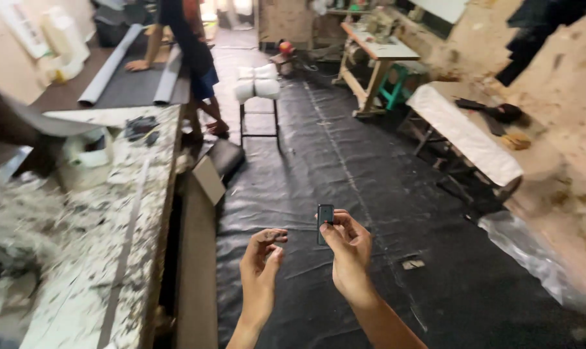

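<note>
My right hand [350, 255] holds a small dark rectangular piece [324, 220] upright between thumb and fingertips, low in the middle of the view. My left hand [262, 266] is raised just to its left, fingers curled and pinched on a tiny dark bit [277, 236]. The two hands are a few centimetres apart and do not touch. Both hang above a floor covered in black plastic sheeting [344, 161].
A long workbench [112, 226] littered with pale scraps runs along the left, with a white tape roll [89, 152]. Another person [189, 58] leans on a table at the back. A stool [257, 90] with white rolls, a sewing table [377, 48] and a white-covered table [467, 129] stand beyond.
</note>
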